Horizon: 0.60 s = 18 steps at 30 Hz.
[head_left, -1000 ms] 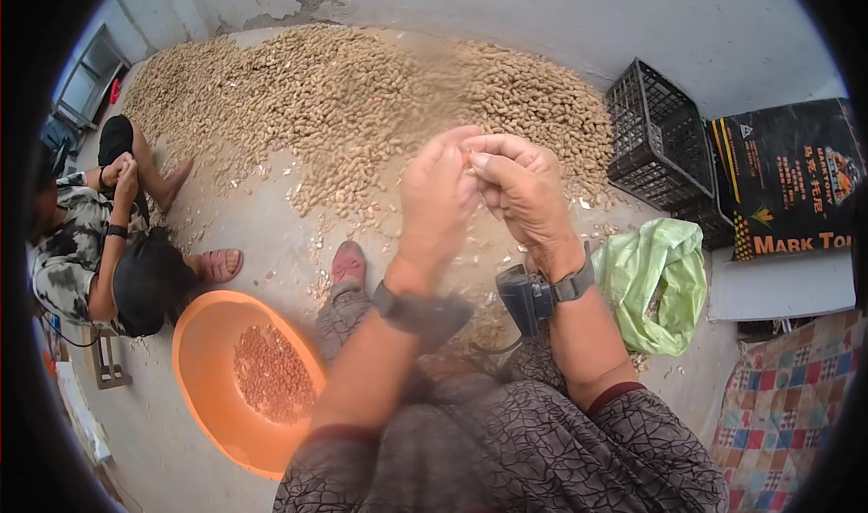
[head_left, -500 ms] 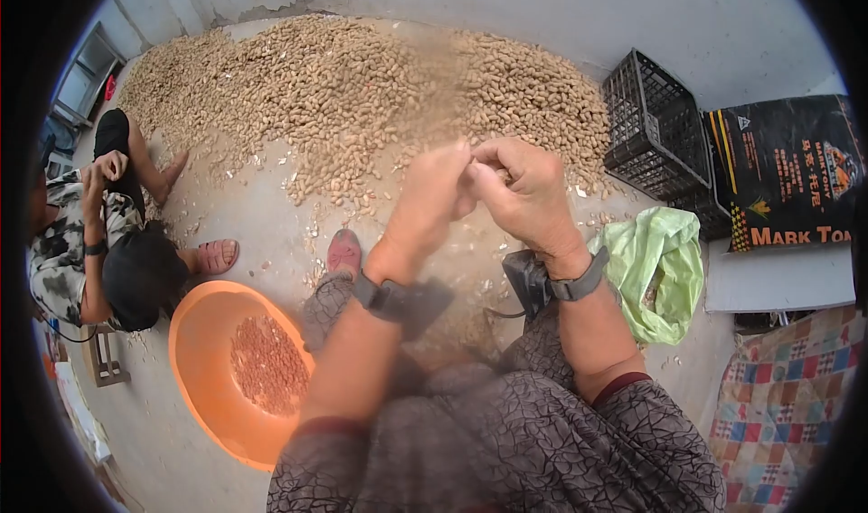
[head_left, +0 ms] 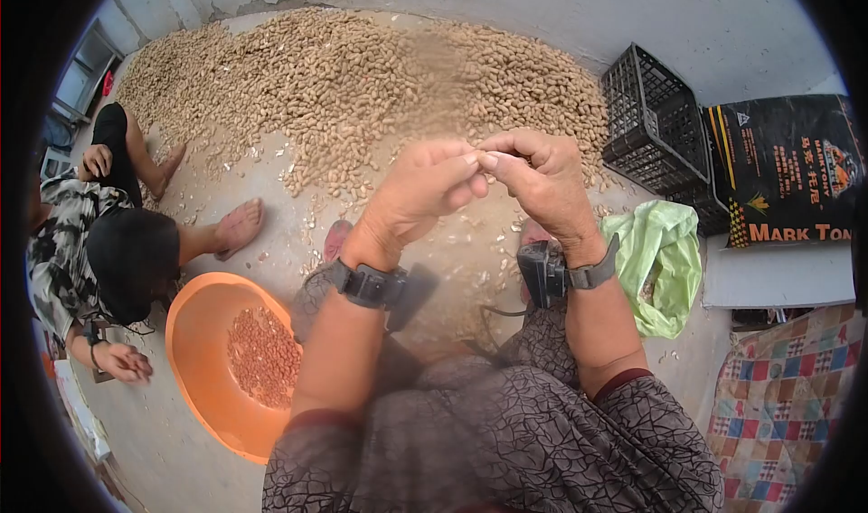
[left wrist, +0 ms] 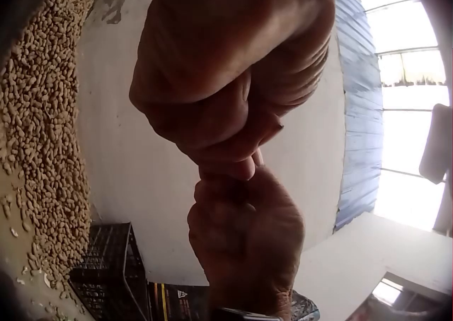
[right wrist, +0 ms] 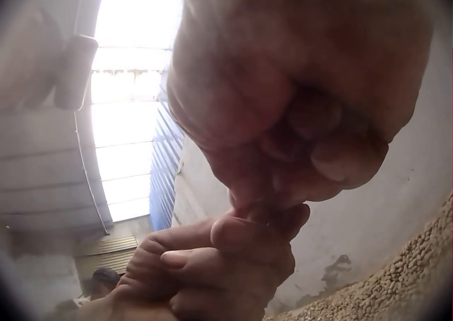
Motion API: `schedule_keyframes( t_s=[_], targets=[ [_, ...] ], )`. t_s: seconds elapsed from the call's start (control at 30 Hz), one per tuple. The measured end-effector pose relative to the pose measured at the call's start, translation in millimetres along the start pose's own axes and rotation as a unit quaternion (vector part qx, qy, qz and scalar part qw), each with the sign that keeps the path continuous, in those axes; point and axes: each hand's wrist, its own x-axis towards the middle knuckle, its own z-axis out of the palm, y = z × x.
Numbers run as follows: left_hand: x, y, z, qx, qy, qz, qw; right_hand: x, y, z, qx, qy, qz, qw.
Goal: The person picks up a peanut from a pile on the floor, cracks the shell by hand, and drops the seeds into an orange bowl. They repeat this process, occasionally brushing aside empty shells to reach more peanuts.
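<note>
In the head view my left hand (head_left: 425,188) and right hand (head_left: 542,183) meet fingertip to fingertip above the floor, in front of the peanut heap (head_left: 362,88). Thumb and forefinger of each hand pinch a peanut, which the fingertips almost wholly hide. The left wrist view has the left hand (left wrist: 226,73) large at the top, its fingers curled, touching the right hand (left wrist: 248,243) below. From the right wrist the right hand (right wrist: 304,88) looms dark, with the left hand's fingers (right wrist: 233,264) against its tips.
An orange basin (head_left: 208,395) with reddish shelled peanuts (head_left: 262,355) stands left of my legs. Beyond it sits another person (head_left: 77,242). A green plastic bag (head_left: 660,260), a black crate (head_left: 651,106) and a black printed sack (head_left: 787,169) are at right. Shell bits litter the floor.
My fingers have shifted about the peanut, and the fingertips now meet more squarely, both wrists slightly farther apart. The other person's hands have parted, one now beside the basin.
</note>
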Motion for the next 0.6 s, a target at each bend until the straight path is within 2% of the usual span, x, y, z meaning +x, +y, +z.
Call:
schedule_keyframes(
  t_s=[0.17,0.23,0.37,0.6],
  targets=[
    [0.5,-0.2,-0.5,0.012,0.002,-0.021,1.000,-1.1,3.0,0.4,-0.001,-0.017,-0.032,0.999],
    [-0.6,-0.4,2.0,0.001,0.001,-0.026,1.000,-2.9,9.0,1.6,-0.067,0.006,-0.050,0.996],
    [-3.4,0.7,5.7,-0.001,-0.028,0.002,1.000,-6.9,3.5,-2.7,-0.006,-0.001,0.016,1.000],
    [-0.2,-5.7,4.6,0.008,-0.043,0.021,0.999,-11.2,6.3,-2.7,-0.009,0.003,-0.012,1.000]
  ],
)
